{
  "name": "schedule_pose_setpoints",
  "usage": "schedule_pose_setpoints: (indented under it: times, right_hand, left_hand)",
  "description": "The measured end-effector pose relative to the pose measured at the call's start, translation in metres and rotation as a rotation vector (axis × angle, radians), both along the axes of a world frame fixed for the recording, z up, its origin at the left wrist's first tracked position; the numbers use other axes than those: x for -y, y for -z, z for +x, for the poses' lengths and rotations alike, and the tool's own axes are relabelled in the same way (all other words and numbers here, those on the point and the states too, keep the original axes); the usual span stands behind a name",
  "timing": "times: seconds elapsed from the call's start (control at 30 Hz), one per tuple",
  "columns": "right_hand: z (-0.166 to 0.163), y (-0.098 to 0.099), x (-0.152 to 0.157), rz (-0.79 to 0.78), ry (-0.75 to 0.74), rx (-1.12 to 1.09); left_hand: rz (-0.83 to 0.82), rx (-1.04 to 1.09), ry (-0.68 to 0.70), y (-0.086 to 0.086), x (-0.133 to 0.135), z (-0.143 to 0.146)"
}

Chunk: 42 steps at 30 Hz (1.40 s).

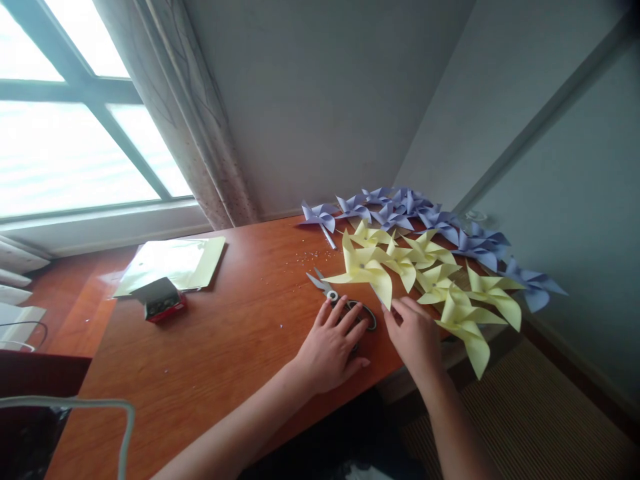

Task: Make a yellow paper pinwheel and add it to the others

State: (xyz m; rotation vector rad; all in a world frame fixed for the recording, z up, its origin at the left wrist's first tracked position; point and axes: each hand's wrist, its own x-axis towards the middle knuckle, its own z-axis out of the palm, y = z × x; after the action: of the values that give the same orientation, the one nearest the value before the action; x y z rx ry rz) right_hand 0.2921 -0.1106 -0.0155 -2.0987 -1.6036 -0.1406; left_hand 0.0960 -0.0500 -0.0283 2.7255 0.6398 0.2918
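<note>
My left hand (333,343) lies over a pair of scissors (330,292), fingers spread across the dark handles. The scissor blades are parted and point away from me. With closed fingers, my right hand (413,330) pinches the near side of a yellow paper pinwheel (364,267), apparently by its stick; the exact grip is partly hidden. Several more yellow pinwheels (463,320) cluster to the right of it, some reaching past the table edge. Behind them sit several purple pinwheels (393,217). A pale stick (327,237) extends from the leftmost purple one.
Small scraps (313,257) are scattered on the wooden table (235,333). At the left are a small open box (164,307) with a dark lid and a stack of pale yellow paper (213,260) under a clear wrapper. A white chair-like frame (127,420) stands at the lower left.
</note>
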Motion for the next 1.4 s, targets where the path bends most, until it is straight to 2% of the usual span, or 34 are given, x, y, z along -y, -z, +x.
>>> schedule_pose_setpoints:
  times: [0.2,0.37,0.7,1.03,1.4]
  right_hand:
    - [-0.011,0.011,-0.024,-0.095,0.007,0.049]
    - [-0.015,0.022,-0.031,-0.106,0.011,0.028]
    - [-0.022,0.029,-0.027,-0.095,-0.029,0.021]
    - [-0.022,0.024,-0.033,-0.1,-0.06,0.049]
    - [-0.039,0.032,0.003,-0.082,-0.03,0.018]
  left_hand:
    - [0.093,-0.113,-0.105,-0.001,0.009,-0.073]
    - [0.169,-0.126,-0.184,0.003,0.007,-0.1]
    - [0.2,-0.084,-0.228,0.003,0.007,-0.104]
    - [0.195,-0.114,-0.233,0.005,0.007,-0.104]
    - [0.207,-0.122,-0.232,0.006,0.008,-0.104]
